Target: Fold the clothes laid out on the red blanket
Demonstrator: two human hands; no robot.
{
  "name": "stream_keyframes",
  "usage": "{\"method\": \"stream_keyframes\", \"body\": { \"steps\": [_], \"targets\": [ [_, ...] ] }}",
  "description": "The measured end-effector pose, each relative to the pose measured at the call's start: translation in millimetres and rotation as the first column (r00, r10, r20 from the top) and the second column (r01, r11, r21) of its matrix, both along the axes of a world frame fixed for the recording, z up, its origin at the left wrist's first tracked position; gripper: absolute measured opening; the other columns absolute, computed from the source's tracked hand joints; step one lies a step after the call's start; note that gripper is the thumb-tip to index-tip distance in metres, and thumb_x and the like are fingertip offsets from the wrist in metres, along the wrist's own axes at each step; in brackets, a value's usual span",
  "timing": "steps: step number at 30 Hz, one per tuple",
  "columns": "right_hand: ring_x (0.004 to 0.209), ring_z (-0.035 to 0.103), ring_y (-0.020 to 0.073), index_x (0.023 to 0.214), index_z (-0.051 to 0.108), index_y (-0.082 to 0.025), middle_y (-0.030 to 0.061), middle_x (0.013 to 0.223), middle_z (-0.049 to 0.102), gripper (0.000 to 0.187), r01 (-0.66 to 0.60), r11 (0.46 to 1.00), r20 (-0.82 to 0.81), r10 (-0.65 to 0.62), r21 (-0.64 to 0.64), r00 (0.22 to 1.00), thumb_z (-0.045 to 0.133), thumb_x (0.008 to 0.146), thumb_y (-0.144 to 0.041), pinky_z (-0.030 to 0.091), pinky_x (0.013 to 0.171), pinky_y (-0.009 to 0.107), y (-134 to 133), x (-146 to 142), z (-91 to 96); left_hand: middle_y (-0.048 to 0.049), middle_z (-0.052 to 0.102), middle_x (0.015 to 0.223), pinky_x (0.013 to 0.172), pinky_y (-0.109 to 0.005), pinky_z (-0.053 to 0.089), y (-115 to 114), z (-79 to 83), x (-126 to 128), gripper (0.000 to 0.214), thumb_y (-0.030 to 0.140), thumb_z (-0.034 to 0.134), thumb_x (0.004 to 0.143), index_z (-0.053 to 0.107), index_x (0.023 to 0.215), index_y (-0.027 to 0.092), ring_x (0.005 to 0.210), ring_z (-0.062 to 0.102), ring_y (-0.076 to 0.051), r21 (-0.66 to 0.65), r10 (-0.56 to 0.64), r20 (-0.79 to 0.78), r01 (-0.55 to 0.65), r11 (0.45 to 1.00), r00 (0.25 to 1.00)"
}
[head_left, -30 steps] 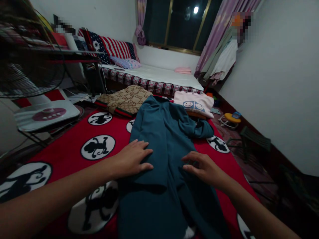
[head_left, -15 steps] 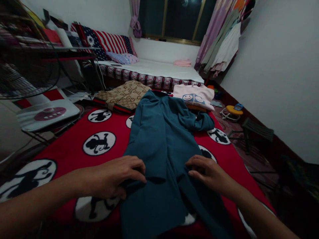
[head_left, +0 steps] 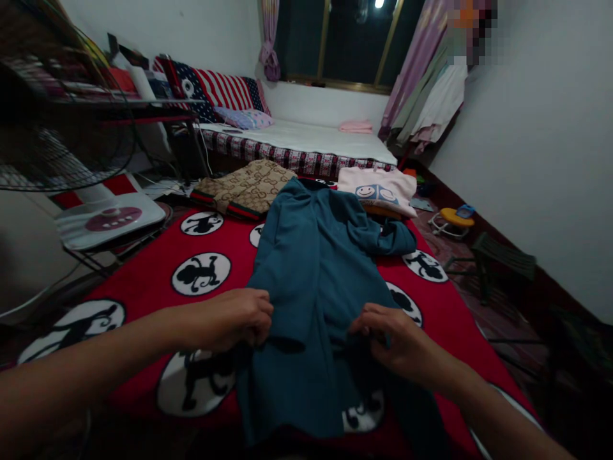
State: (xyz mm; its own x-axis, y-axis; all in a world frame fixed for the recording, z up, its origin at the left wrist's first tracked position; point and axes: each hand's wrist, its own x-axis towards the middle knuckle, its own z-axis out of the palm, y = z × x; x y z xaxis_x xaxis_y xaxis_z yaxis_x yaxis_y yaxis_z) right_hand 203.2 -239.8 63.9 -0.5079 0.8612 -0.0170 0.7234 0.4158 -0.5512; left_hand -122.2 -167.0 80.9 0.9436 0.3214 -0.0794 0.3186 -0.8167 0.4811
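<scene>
Gripping step, I'd judge: my left hand point(head_left: 234, 317) and right hand point(head_left: 397, 337) have fingers clamped on the teal garment point(head_left: 292, 281), next needing even tension.

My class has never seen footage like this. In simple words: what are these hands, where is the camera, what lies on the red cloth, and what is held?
There is no machine: these are a person's two bare hands. The one camera is worn on the head, looking forward and down. On the red cloth lies a teal garment, spread lengthwise. Beyond it are a brown patterned garment on the left and a pale pink top on the right. The left hand and right hand each appear to pinch a side of the teal garment, though some fingertips are hidden.
</scene>
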Motion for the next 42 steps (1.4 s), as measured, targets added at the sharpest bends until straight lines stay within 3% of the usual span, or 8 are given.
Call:
{"method": "stream_keyframes", "body": {
  "steps": [5,9,17,23,27,31,36,42],
  "targets": [
    [0.071,0.059,0.0121,0.091,0.071,-0.024,-0.0002,0.08,0.064,0.034,-0.068,0.993,0.055,0.074,-0.102,0.996,0.052,0.071,-0.003,0.041,0.063,0.02,11,-4,19.1,0.0007,0.069,0.081,0.072,-0.022,0.046,11,30.4,3,0.009,0.018,0.065,0.082,0.069,0.088,0.022,0.078,0.061,-0.014,-0.289,0.0,-0.048,-0.014,0.957,0.999],
    [0.08,0.063,0.0151,0.1,0.069,-0.022,0.004,0.093,0.068,0.019,0.028,0.998,-0.065,-0.025,0.05,0.998,0.059,0.084,-0.028,0.047,0.071,0.024,42,-22,28.2,-0.0059,0.066,0.105,0.091,-0.028,0.046,48,34.0,24,0.02,0.032,0.059,0.087,0.069,0.099,0.019,0.098,0.062,-0.017,-0.128,0.222,0.245,-0.196,0.972,0.944],
    [0.144,0.016,0.0302,0.142,0.041,-0.032,0.0064,0.156,0.024,0.061,-0.26,0.965,0.051,0.261,-0.013,0.964,0.056,0.086,-0.052,0.012,0.113,0.059,55,-61,-4.9,-0.0175,0.025,0.154,0.113,-0.044,0.026,147,-27.4,78,0.063,0.048,0.039,0.094,0.03,0.147,0.015,0.141,0.026,-0.029,0.152,0.56,0.174,-0.584,0.797,0.81],
    [0.121,0.055,0.0211,0.115,0.066,-0.028,0.0054,0.129,0.061,0.031,-0.011,0.996,-0.165,0.026,0.09,0.986,0.053,0.091,-0.042,0.039,0.105,0.039,62,-15,-12.4,-0.0175,0.019,0.156,0.114,-0.051,0.017,151,-74.8,105,0.067,0.056,0.036,0.092,0.031,0.147,0.017,0.144,0.017,-0.032,0.327,0.699,0.191,-0.716,0.617,0.689],
    [0.104,0.061,0.0233,0.103,0.066,-0.021,0.0101,0.11,0.066,0.027,0.566,0.736,-0.353,-0.452,0.372,0.819,0.05,0.089,-0.038,0.049,0.09,0.04,109,68,-13.7,-0.0137,0.022,0.156,0.115,-0.05,0.018,152,-87.2,104,0.064,0.056,0.035,0.092,0.034,0.146,0.021,0.144,0.02,-0.03,0.332,0.685,0.253,-0.726,0.602,0.683],
    [0.113,0.053,0.0301,0.109,0.062,-0.014,0.0167,0.114,0.061,0.041,0.75,0.435,-0.265,-0.747,0.499,0.61,0.052,0.082,-0.044,0.04,0.098,0.046,160,125,-7.8,-0.0131,0.024,0.156,0.114,-0.05,0.019,153,-88.3,103,0.063,0.055,0.037,0.092,0.036,0.146,0.021,0.143,0.022,-0.03,0.333,0.678,0.286,-0.734,0.593,0.677],
    [0.12,0.051,0.0375,0.127,0.051,-0.011,0.0233,0.127,0.055,0.074,0.864,0.41,-0.039,-0.898,0.29,0.439,0.059,0.073,-0.061,0.037,0.099,0.052,196,121,-11.1,-0.0134,0.026,0.155,0.115,-0.049,0.019,151,-86.3,103,0.062,0.054,0.036,0.093,0.036,0.145,0.02,0.143,0.022,-0.029,0.344,0.679,0.289,-0.735,0.583,0.674],
    [0.086,0.066,0.0335,0.067,0.065,-0.015,0.013,0.072,0.069,0.014,0.938,0.317,-0.33,-0.878,0.14,0.346,0.067,0.065,-0.028,0.049,0.085,0.047,204,136,-2.0,-0.0114,0.027,0.155,0.115,-0.048,0.019,148,-86.3,103,0.06,0.052,0.039,0.092,0.038,0.144,0.022,0.143,0.023,-0.028,0.321,0.682,0.3,-0.744,0.586,0.667]
  ]
}}
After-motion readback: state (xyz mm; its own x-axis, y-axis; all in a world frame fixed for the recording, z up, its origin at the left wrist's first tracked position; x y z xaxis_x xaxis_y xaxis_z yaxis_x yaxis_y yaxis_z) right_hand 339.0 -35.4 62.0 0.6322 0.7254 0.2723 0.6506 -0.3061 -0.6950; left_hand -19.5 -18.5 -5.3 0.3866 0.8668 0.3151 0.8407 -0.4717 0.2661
